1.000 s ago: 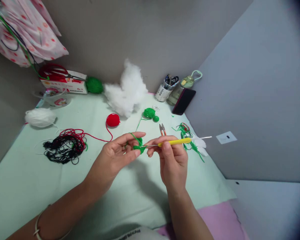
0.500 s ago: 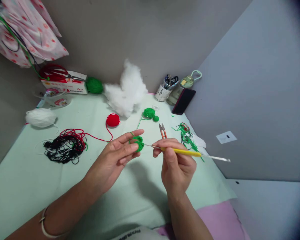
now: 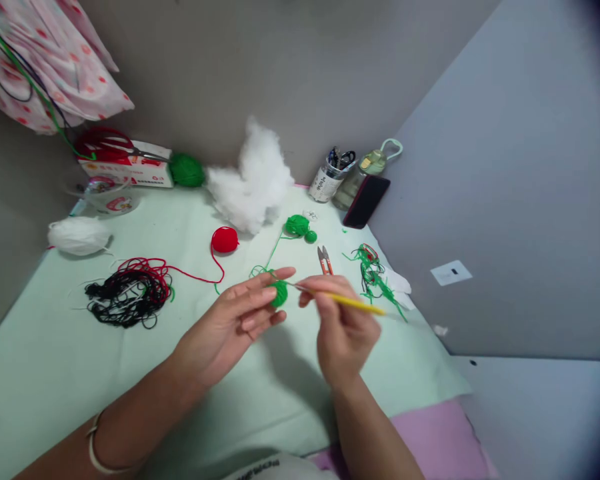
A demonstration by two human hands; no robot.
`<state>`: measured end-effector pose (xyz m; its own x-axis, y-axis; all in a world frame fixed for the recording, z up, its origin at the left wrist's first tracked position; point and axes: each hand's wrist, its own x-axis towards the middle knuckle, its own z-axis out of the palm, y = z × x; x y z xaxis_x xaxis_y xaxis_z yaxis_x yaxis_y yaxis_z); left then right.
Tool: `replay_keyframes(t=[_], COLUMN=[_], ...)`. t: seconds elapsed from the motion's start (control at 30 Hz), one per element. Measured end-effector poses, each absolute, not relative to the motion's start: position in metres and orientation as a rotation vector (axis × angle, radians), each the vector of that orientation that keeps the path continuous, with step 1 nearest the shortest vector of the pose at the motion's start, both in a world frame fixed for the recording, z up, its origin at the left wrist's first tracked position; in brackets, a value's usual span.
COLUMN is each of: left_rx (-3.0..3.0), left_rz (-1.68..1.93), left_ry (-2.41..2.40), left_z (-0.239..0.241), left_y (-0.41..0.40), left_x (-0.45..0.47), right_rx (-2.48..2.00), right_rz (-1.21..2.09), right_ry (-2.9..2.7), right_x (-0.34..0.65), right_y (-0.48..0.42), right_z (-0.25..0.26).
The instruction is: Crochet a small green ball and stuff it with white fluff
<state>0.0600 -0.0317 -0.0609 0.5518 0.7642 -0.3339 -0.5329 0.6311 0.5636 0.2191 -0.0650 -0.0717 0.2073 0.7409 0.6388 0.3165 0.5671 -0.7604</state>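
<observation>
Small round green crochet piece (image 3: 279, 293), yellow-handled hook (image 3: 347, 301) poking in.

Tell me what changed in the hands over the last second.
The right hand tilted the yellow crochet hook from level to slanting down to the right, drew it slightly away from the green crochet piece, then back in. The left hand kept pinching the piece; the red yarn ball lay still.

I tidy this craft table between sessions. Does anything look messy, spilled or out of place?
Nothing looks spilled or damaged. Two untidy spots: the black and red yarn lies in a loose tangle on the left of the mat, and green yarn scraps are strewn near its right edge, beside the snips.
</observation>
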Motion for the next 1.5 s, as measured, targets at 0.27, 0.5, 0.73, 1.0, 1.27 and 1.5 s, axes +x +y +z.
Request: replay_keyframes(t=[0.27,0.5,0.73,1.0,1.27,1.5], left_rx=[0.740,0.834,1.055,0.809,1.045,1.043], left_rz=[0.865,0.901,1.040,1.046,1.049,1.082], left_ry=[0.646,0.744,0.972,0.879,0.962,0.988], left_z=[-0.064,-0.067,-0.059,-0.063,-0.061,-0.059], left_y=[-0.033,-0.032,-0.039,-0.040,-0.037,-0.039], left_x=[0.057,0.053,0.057,0.060,0.056,0.058], right_rx=[-0.952,-0.945,-1.043,-0.977,-0.975,-0.974], right_rz=[0.878,0.912,0.360,-0.164,0.331,0.093], right_ry=[-1.143,-1.093,-1.541,-1.858,-1.526,-1.704], right_x=[0.215,0.221,0.217,0.215,0.220,0.218], right_y=[-0.060,-0.060,-0.072,-0.074,-0.069,-0.071], right_z=[-0.069,-0.067,-0.064,-0.076,-0.069,-0.076])
